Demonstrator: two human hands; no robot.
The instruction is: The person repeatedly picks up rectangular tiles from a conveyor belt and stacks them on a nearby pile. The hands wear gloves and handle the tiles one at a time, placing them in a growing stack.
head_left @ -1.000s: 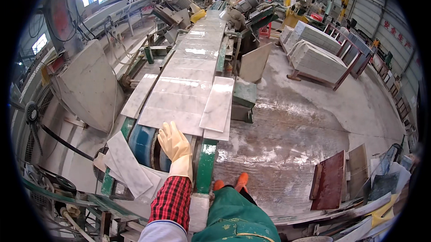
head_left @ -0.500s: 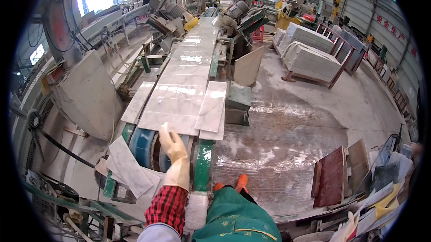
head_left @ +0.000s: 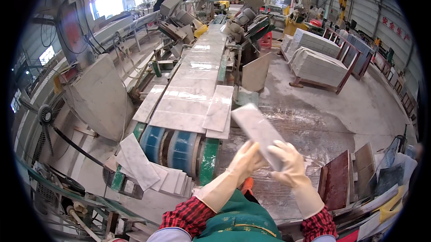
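A strip of pale grey marble tile [head_left: 257, 127] is held up in front of me, tilted, its far end pointing up and left. My gloved right hand [head_left: 289, 165] grips its right edge near the bottom, thumb and fingers closed on it. Along the lower left edge, the fingers of my left hand [head_left: 246, 160] are bent against the same strip; part of them is hidden. Both hands wear cream rubber gloves. To their left, wet marble slabs [head_left: 179, 112] lie on the conveyor, with two narrow strips [head_left: 218, 107] overlapping at its right edge.
Blue conveyor rollers [head_left: 182, 152] and a green frame rail [head_left: 209, 161] stand at the near end. Loose offcut strips [head_left: 139, 161] lie at left. Machine motors [head_left: 244, 19] flank the belt. Stacked slabs on a rack [head_left: 318, 64] stand right; reddish boards [head_left: 334, 181] lean nearer.
My left hand has moved right, from the conveyor's near end to the strip. My right hand has come up from the lower right, and the marble strip is now raised between both hands.
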